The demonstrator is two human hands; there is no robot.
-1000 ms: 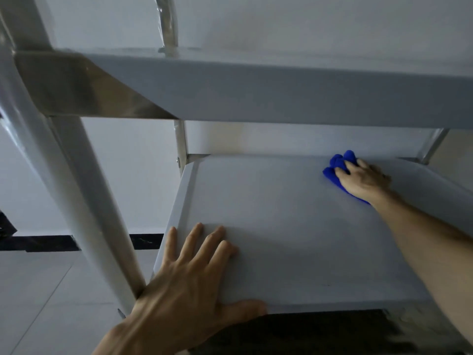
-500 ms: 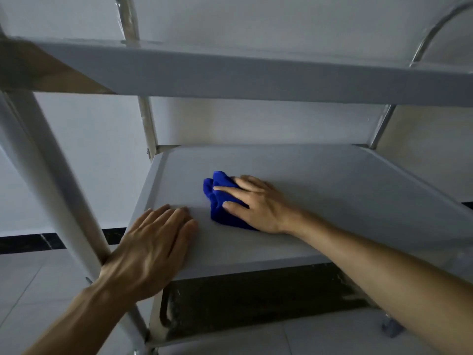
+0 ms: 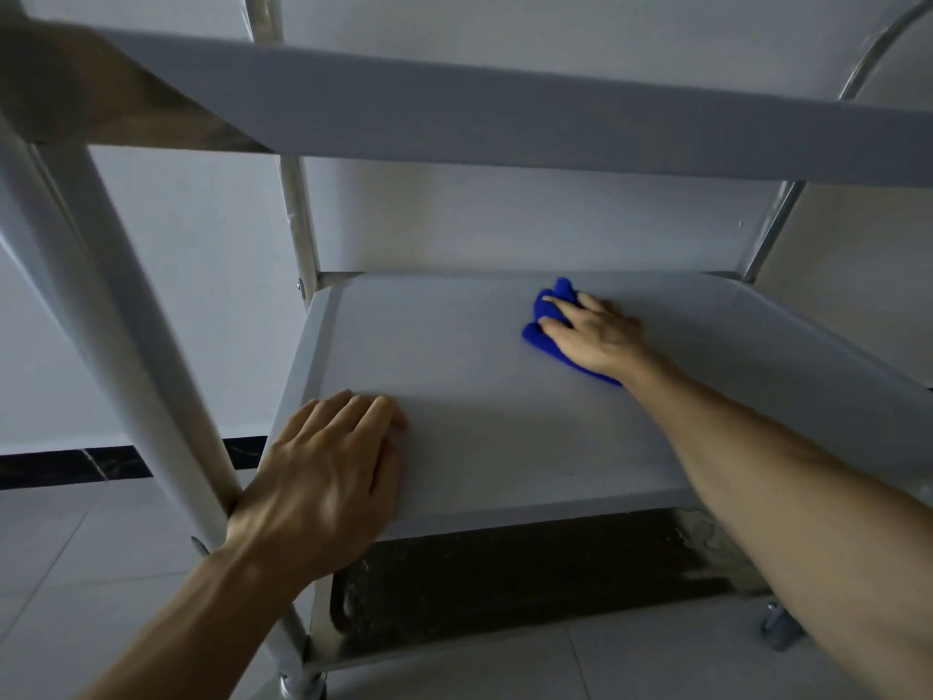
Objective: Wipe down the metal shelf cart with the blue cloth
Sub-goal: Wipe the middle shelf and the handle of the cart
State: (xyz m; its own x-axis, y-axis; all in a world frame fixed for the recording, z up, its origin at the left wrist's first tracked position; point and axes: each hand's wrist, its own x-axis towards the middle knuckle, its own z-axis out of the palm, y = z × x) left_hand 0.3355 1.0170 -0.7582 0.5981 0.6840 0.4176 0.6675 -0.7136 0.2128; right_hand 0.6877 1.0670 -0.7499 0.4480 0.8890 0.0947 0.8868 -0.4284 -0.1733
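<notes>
The metal shelf cart fills the view, and its grey middle shelf (image 3: 505, 396) lies in front of me. A crumpled blue cloth (image 3: 548, 310) sits toward the shelf's back, right of centre. My right hand (image 3: 595, 336) lies on top of the cloth with fingers extended, pressing it onto the shelf. My left hand (image 3: 328, 472) rests flat on the shelf's front left corner, fingers together and straight, holding nothing.
The upper shelf (image 3: 505, 113) overhangs just above the hands. A thick cart post (image 3: 126, 320) rises at the left, thinner posts (image 3: 298, 219) stand at the back. A dark lower level (image 3: 505, 573) and a caster (image 3: 780, 629) sit below, over a tiled floor and white wall.
My right hand has swept the cloth from the front left of the shelf toward the back right. The left hand stays on the front left corner.
</notes>
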